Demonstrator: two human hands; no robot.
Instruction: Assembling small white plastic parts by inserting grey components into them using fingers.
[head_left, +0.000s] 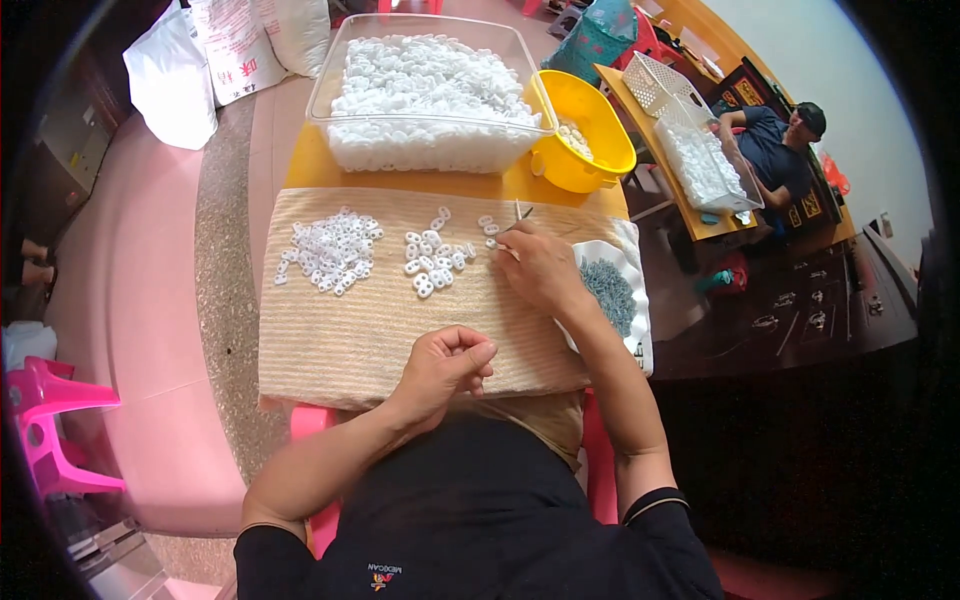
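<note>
My right hand (538, 264) is closed over the right side of the cloth, its fingertips pinching a small white plastic piece (491, 243). Just beyond its knuckles shows the pointed end of a metal tool (520, 210); whether the hand touches it I cannot tell. My left hand (445, 368) is curled above the cloth's near edge, thumb against fingers, and anything inside is hidden. Between the hands and the tub lies a loose group of white two-holed plastic pieces (430, 262). A denser pile of small white pieces (330, 252) lies to the left.
A ribbed beige cloth (340, 350) covers the table. At right, a white dish (638, 268) holds small grey-blue parts (606, 295). A clear tub (430, 128) of white pieces and a yellow basin (612, 165) stand behind. Another person (778, 150) sits at the far-right table.
</note>
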